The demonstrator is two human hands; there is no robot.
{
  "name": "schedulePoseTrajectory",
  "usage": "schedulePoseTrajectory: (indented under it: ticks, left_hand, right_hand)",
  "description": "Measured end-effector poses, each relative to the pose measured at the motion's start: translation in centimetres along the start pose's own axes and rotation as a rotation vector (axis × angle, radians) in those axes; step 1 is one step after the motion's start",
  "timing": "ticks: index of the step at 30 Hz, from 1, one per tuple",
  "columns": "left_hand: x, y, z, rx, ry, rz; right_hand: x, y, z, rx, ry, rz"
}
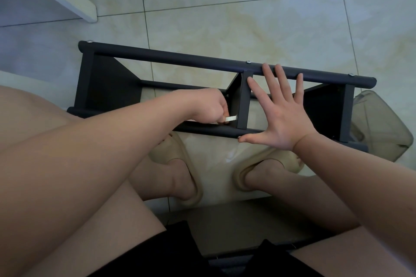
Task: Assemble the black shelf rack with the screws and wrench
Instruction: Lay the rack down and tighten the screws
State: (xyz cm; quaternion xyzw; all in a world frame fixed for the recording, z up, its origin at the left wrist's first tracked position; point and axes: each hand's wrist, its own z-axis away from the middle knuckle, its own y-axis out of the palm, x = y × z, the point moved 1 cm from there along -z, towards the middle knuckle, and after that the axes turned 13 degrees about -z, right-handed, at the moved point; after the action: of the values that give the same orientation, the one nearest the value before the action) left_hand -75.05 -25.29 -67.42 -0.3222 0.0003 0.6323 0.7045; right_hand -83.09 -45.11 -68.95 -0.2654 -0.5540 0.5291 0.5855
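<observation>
Three dark panels join the long rails of the black shelf rack (202,60), which lies on its side on the tiled floor (247,7) just beyond our feet (177,175), long axis running left to right across the view. Our left hand (207,105) is the nearer to the working joint: its fingers (221,114) are curled tight round the wrench (231,118), of which only a short pale end shows, pointing right toward the foot of the middle panel (244,101) where it meets the near rail (209,130). The joint thus lies just right of the left fist; whether the tool tip touches it we cannot tell. Our right hand (281,117) lies spread on the other side of that panel, fingers straight and released, thumb tip on the near rail, fingertips reaching the far rail (157,57), apparently steadying the frame. Three screw heads (248,62) show along the far rail; any screw at the working joint is hidden by fist and panel. A translucent bag (382,123) at the rack's right end holds contents we cannot make out.
</observation>
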Motion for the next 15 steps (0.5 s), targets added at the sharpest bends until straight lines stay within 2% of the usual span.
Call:
schedulePoseTrajectory:
  ticks: [3,7,15]
  left_hand:
    - [-0.14,-0.75,-0.14,-0.067,-0.006,-0.121]
    - [0.12,-1.1,-0.38,-0.104,-0.017,-0.099]
    - [-0.22,-0.66,-0.71,-0.138,-0.101,0.368]
  right_hand:
    - [-0.04,0.03,0.01,-0.005,-0.002,-0.003]
    - [-0.05,0.08,0.01,-0.009,-0.005,0.001]
    - [-0.09,0.1,0.02,-0.018,-0.008,0.005]
